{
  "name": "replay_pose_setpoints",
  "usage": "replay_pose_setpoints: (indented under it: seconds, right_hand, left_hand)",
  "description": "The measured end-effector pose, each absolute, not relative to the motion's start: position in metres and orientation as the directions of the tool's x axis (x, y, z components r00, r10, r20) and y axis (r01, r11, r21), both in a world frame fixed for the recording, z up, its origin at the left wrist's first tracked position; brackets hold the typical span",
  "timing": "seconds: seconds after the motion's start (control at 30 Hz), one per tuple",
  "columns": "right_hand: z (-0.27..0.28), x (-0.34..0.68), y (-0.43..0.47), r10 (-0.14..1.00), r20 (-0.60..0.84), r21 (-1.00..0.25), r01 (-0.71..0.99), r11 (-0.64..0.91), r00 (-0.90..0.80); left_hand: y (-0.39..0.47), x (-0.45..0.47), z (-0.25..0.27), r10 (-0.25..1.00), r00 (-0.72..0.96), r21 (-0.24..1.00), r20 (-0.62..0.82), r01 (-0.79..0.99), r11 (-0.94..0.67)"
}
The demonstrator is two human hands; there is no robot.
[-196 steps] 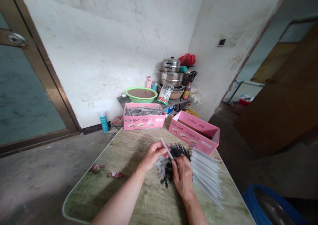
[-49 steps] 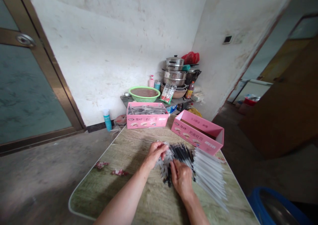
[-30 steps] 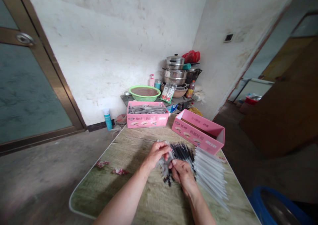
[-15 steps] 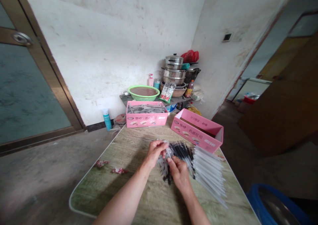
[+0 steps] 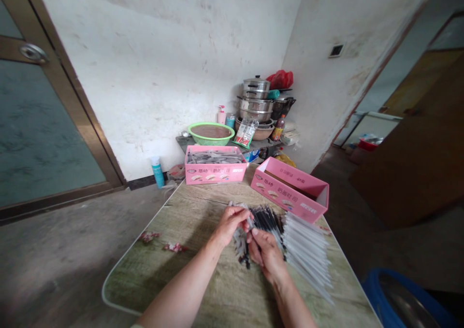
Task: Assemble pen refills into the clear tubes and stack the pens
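Note:
Over the table my left hand (image 5: 234,224) and my right hand (image 5: 266,251) meet with fingers pinched together. A slim translucent grey pen part (image 5: 250,221) shows between their fingertips; most of it is hidden. Under and beside my left hand lies a pile of grey translucent pieces with black ends (image 5: 241,248). Dark pen refills (image 5: 266,218) are spread just beyond my right hand. Further right, a row of long clear plastic tubes (image 5: 308,250) lies side by side, slanting toward the table's right edge.
A pink box (image 5: 215,174) full of slim grey pieces stands at the table's (image 5: 174,279) back left. Another pink box (image 5: 290,197), angled, shows its bare inside at back right. Behind are a green basin (image 5: 211,138) and stacked pots (image 5: 256,101). A blue tub (image 5: 380,289) stands lower right.
My right hand has shifted slightly right and turned, its fingers curling in more. My left hand has moved a little right, still pinching. The whole view has shifted slightly.

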State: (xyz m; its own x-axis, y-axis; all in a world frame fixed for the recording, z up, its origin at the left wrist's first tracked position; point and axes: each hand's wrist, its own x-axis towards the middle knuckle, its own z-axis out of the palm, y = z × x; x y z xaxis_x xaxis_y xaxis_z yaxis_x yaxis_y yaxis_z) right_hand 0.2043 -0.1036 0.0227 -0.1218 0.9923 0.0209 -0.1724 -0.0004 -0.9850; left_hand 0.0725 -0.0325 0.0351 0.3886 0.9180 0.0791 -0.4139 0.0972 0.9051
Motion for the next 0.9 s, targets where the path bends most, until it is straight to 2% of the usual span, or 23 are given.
replay_pose_setpoints:
  seconds: [0.07,0.17,0.23,0.3,0.33,0.4,0.47,0.53,0.6,0.67,0.73,0.77,0.83,0.9]
  right_hand:
    - [0.023,0.204,-0.103,0.986,0.165,-0.974,0.153,0.166,-0.018]
    - [0.02,0.203,-0.104,0.913,0.404,-0.732,0.619,0.284,0.058]
    - [0.018,0.203,-0.105,0.869,0.488,-0.58,0.775,0.253,0.081]
    - [0.017,0.203,-0.105,0.858,0.503,-0.558,0.798,0.229,0.105]
    - [0.018,0.203,-0.105,0.873,0.474,-0.611,0.756,0.234,0.113]
    - [0.019,0.203,-0.105,0.943,0.322,-0.803,0.554,0.221,0.09]
    - [0.021,0.205,-0.104,0.993,0.121,-0.959,0.256,0.118,-0.006]
    - [0.022,0.207,-0.104,0.994,-0.006,-0.999,0.035,-0.002,-0.107]
    - [0.022,0.209,-0.103,0.99,-0.023,-0.999,-0.044,-0.029,-0.136]
    - [0.021,0.21,-0.102,0.994,0.022,-1.0,0.011,0.024,-0.107]
    - [0.02,0.21,-0.103,0.99,0.14,-0.966,0.213,0.144,-0.031]
    - [0.019,0.209,-0.103,0.975,0.224,-0.909,0.362,0.208,0.002]
    - [0.016,0.207,-0.106,0.918,0.396,-0.697,0.656,0.29,0.014]
    - [0.013,0.205,-0.108,0.867,0.498,-0.476,0.829,0.294,-0.021]
  left_hand:
    - [-0.032,0.075,0.033,0.94,0.336,0.909,0.055,-0.407,0.092]
    - [-0.032,0.078,0.029,0.958,0.284,0.916,0.038,-0.393,0.08]
    - [-0.031,0.078,0.028,0.962,0.269,0.92,0.035,-0.385,0.074]
    - [-0.03,0.077,0.028,0.962,0.268,0.927,0.043,-0.37,0.061]
    - [-0.029,0.076,0.028,0.959,0.278,0.931,0.05,-0.362,0.057]
    - [-0.027,0.072,0.029,0.947,0.315,0.934,0.065,-0.352,0.053]
    - [-0.026,0.068,0.031,0.931,0.356,0.934,0.08,-0.354,0.055]
    - [-0.027,0.066,0.032,0.917,0.386,0.933,0.1,-0.356,0.048]
    - [-0.028,0.067,0.034,0.911,0.398,0.934,0.111,-0.355,0.041]
    - [-0.029,0.069,0.034,0.915,0.391,0.932,0.097,-0.357,0.054]
    - [-0.028,0.071,0.032,0.938,0.341,0.922,0.067,-0.381,0.073]
    - [-0.027,0.072,0.03,0.955,0.293,0.911,0.051,-0.406,0.076]
    - [-0.024,0.07,0.027,0.983,0.179,0.883,0.024,-0.465,0.063]
    - [-0.021,0.067,0.024,0.993,0.118,0.866,0.014,-0.498,0.047]
